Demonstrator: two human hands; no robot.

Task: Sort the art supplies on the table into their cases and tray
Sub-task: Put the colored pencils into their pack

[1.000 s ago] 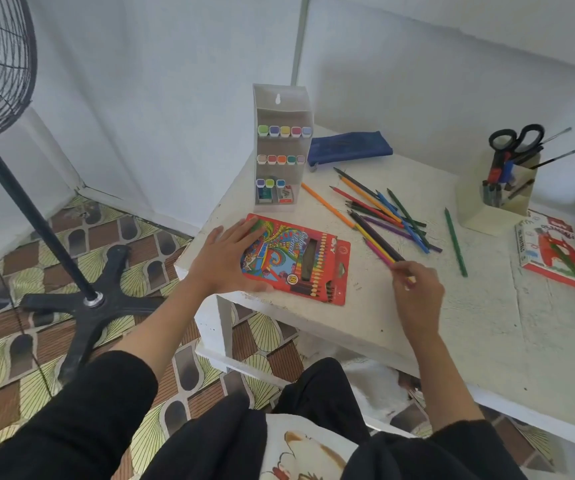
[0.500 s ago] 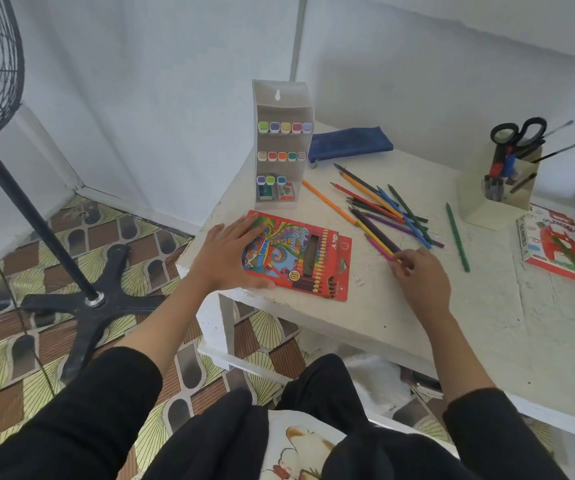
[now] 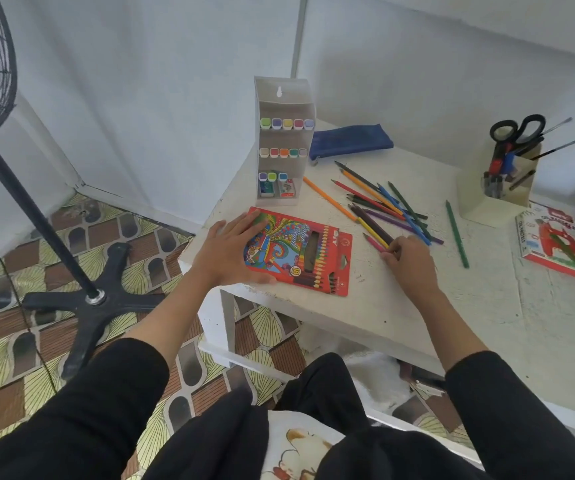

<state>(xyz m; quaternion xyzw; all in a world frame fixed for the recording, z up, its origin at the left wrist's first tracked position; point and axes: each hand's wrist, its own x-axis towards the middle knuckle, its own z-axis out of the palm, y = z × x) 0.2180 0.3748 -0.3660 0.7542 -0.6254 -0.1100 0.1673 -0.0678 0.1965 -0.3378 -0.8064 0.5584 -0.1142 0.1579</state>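
Left hand (image 3: 230,251) is down flat, fingers straight and spread, palm pressing on the near-left part of the red pencil case (image 3: 308,252), which lies face up close to the front-left corner of the white table (image 3: 417,323). Through the case's window you can see a row of pencils inside. Over to the right, the right hand (image 3: 412,263) sits at the near ends of the loose coloured pencils (image 3: 383,209), fingers bent down onto the pink, yellow and dark ones closest to the case. From here only the back of the hand shows, so I cannot tell whether it actually has one pinched or just touches them. The pile fans out toward the wall, orange, red, blue, purple and green crossing each other, and one green pencil (image 3: 455,233) lies by itself just to the right. Behind the case stands the white marker rack (image 3: 281,98), upright, caps showing in three rows. A blue pouch (image 3: 352,140) lies flat beside it by the wall. Far right, a pen holder (image 3: 500,199) carries black-handled scissors (image 3: 518,128) and brushes, with an oil pastel box (image 3: 552,240) lying near it. A black fan stand (image 3: 89,299) is on the patterned floor to the left.
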